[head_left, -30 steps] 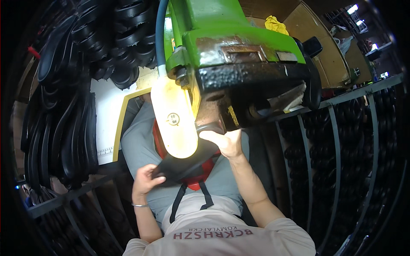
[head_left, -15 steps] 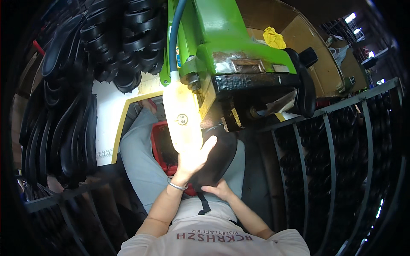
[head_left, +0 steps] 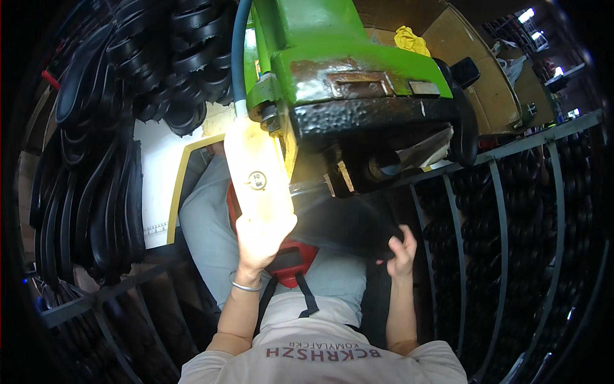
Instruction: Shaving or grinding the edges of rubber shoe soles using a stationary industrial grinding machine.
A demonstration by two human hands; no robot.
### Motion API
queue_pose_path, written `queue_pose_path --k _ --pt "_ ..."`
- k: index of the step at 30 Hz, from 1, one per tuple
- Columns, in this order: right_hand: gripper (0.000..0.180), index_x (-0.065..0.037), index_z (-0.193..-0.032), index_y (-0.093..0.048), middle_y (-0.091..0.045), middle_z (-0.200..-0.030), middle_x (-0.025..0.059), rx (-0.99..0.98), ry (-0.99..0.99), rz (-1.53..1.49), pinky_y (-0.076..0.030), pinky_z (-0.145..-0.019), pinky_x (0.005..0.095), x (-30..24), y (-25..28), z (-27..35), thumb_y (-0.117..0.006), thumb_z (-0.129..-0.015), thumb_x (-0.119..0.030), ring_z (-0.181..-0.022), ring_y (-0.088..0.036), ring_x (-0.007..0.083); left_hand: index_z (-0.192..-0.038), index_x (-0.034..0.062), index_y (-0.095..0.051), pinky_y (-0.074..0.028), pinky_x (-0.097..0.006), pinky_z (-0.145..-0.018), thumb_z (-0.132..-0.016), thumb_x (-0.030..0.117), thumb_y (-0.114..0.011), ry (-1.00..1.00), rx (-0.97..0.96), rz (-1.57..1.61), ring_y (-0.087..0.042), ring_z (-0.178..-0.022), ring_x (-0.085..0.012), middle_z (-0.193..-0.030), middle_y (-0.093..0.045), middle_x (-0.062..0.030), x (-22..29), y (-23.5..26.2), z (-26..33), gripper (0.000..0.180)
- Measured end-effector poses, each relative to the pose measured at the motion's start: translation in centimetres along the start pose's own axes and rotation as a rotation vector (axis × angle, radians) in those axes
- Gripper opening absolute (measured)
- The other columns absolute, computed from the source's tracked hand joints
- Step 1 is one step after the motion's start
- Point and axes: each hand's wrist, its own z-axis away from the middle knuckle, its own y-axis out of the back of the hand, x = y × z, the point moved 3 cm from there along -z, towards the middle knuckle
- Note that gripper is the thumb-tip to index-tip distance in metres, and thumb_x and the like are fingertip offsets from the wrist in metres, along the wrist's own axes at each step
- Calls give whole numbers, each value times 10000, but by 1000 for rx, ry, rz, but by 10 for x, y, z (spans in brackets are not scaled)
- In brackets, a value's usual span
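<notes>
A dark, flat black shoe sole (head_left: 348,224), smeared by motion, lies slanted below the head of a green machine (head_left: 339,77). My right hand (head_left: 401,253) has its fingers curled round the sole's right end. My left hand (head_left: 261,243), with a bangle at the wrist, is at the sole's left side, directly below a glowing lamp (head_left: 259,173). Glare and the lamp hide most of its fingers, so its grip does not show. Above the sole, metal parts (head_left: 339,176) of the machine stick out from under its black head.
Black soles (head_left: 96,211) are stacked at the left beside a white board with a yellow edge (head_left: 176,198). A red container (head_left: 300,259) sits between my legs. A metal rack (head_left: 499,211) of black pieces stands at right; a cardboard box (head_left: 486,96) holds a yellow cloth (head_left: 411,41).
My right hand has swung right and up, turning the sole from upright to slanting across. My left hand has shifted slightly left, its thumb drawn in. The view has moved a little.
</notes>
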Motion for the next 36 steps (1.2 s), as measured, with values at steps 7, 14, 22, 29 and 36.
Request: queue_pose_path --k 7,14,22,29,36 --pt "330 44 -1083 -524 -616 -896 88 -24 214 81 -496 -562 212 -54 -51 -78 -625 -791 -73 -719 -599 117 -1100 -72 -584 -472 -292 -886 -742 -22 -715 -132 64 73 -617 -940 -176 -1020 -650 -109 19 14 3 385" --pt "303 36 -1079 -560 -621 -999 74 -286 340 39 -442 -835 256 -49 -116 -88 -617 -785 -5 -907 -569 124 -1071 -69 -583 -472 -274 -844 -746 -57 -664 -41 220 53 -608 -905 -158 -1002 -641 -109 -5 82 22 335" --pt "195 35 -886 -601 -642 -902 67 -442 500 525 -479 -698 235 -50 -179 -56 -717 -731 53 -790 -604 104 -900 -27 -623 -453 -194 -684 -734 -67 -704 151 366 -116 -563 -743 -65 -860 -633 -21 -27 158 58 189" --pt "509 -24 -600 -502 -473 -535 13 -263 695 649 -368 -449 245 -9 -177 -67 -936 -495 -268 -453 -431 98 -880 -47 -674 -486 -228 -632 -732 22 -758 477 95 -199 -596 -729 -69 -841 -681 -42 -98 91 90 183" --pt "546 10 -947 -554 -599 -704 54 -327 831 656 -425 -506 254 -44 -166 -62 -893 -586 -220 -560 -544 134 -963 -61 -638 -496 -235 -657 -755 38 -748 420 -8 -235 -608 -741 -82 -890 -686 -65 -116 45 82 255"
